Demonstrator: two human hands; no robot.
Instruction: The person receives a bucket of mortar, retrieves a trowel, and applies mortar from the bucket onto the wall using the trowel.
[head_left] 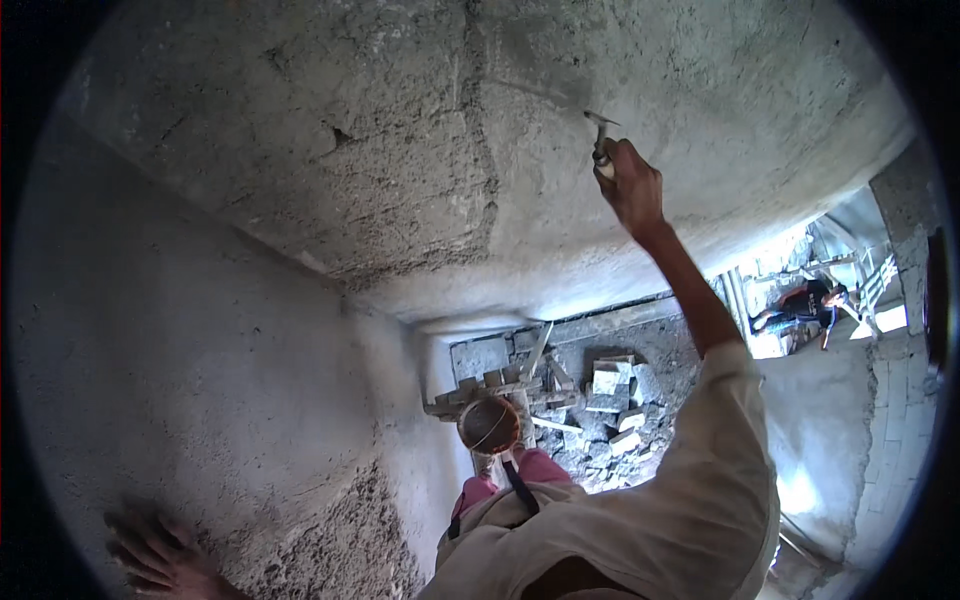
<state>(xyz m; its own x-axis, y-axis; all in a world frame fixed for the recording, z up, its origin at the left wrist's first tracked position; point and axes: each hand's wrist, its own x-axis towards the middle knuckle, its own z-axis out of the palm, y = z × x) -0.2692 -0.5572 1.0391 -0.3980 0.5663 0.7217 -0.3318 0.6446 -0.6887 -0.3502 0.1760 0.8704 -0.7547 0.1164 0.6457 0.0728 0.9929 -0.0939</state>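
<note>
Right hand (634, 190) has its grip closed round a trowel-like tool (601, 121), raised to the facing wall (400, 180) presumably for control; left hand (162, 562) splayed at the side wall (180, 330), apparently for balance

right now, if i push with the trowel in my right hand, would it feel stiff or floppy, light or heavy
The trowel probably feels light: it looks small, and your right hand alone holds it up. It is likely mostly stiff, since it looks like metal, though its thin blade may flex slightly.
</note>
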